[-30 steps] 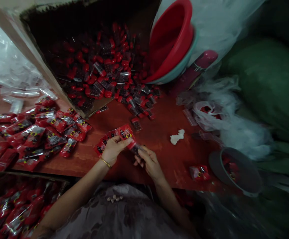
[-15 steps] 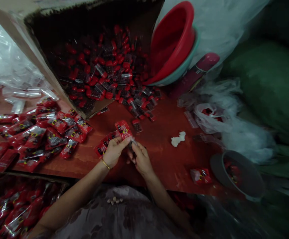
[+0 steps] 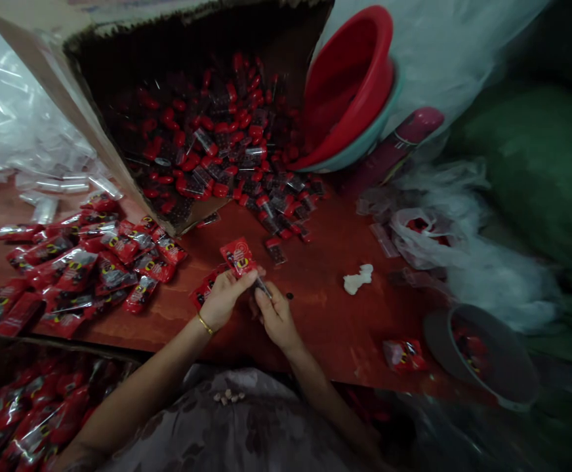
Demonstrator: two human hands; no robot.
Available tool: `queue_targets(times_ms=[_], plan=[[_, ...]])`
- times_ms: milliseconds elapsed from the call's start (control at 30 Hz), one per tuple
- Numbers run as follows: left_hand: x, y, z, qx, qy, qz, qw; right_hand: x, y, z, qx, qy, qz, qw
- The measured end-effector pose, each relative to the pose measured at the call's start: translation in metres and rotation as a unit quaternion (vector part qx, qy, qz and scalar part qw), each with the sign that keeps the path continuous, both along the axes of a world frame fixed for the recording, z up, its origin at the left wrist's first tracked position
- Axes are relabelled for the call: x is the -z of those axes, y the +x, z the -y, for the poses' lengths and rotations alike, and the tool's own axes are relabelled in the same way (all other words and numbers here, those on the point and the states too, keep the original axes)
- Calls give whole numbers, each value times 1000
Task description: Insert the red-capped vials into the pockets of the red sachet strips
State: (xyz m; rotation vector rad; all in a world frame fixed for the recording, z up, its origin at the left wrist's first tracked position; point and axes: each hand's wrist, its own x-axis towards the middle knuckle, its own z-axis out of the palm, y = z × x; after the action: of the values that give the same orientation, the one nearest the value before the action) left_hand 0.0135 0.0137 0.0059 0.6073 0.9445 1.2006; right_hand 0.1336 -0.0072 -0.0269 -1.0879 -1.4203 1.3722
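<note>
Just above the table's [image 3: 325,328] near edge, the left hand [image 3: 222,300] pinches a red packet [image 3: 237,257] upright, more packets fanned beneath at eight o'clock; the right hand [image 3: 273,314], touching it at four o'clock, is closed on something small I cannot make out

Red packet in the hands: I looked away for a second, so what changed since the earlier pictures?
The right hand drew in toward the left hand, pushing the small clear tube into the red packet, which tipped more upright. The left hand's grip on the packet strip held; the packet pile and tipped box stayed put.
</note>
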Motion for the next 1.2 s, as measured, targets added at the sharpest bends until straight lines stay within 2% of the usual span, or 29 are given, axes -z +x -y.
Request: queue_targets(times_ms=[67, 100, 200, 333, 400, 533, 700, 800, 867, 967, 1133, 1200], plan=[[-2, 0, -2, -32, -7, 1, 999, 1, -1, 1, -16, 0, 3, 1000], [-3, 2, -2, -29, -18, -2, 999, 1, -2, 2, -16, -2, -3, 1000], [-4, 7, 2, 28, -53, -14, 998, -2, -6, 4, 4, -32, -48, 998], [-4, 7, 8, 79, -51, -24, 995, -8, -11, 5, 9, -105, -119, 987], [-5, 4, 8, 75, -41, -18, 996, -9, -11, 5, 3, -118, -133, 984], [-2, 3, 10, 24, -17, -17, 999, -12, -10, 3, -4, -127, -145, 981], [6, 7, 20, 17, 0, -63, 998, -16, -14, 4, 86, -101, -100, 986], [7, 2, 18, 18, 11, -47, 999, -15, -15, 5, 50, -79, -81, 992], [4, -3, 12, -9, 18, -34, 999, -11, -15, 7, 22, -64, -62, 996], [0, -6, 3, -44, 13, -29, 999, -6, -15, 8, 30, -43, -26, 998], [-5, -1, 4, 3, 20, -37, 999, -8, -19, 6, 68, -3, -31, 997], [-5, 0, 8, 13, 24, -45, 999, -9, -21, 6, 67, -16, -53, 996]])
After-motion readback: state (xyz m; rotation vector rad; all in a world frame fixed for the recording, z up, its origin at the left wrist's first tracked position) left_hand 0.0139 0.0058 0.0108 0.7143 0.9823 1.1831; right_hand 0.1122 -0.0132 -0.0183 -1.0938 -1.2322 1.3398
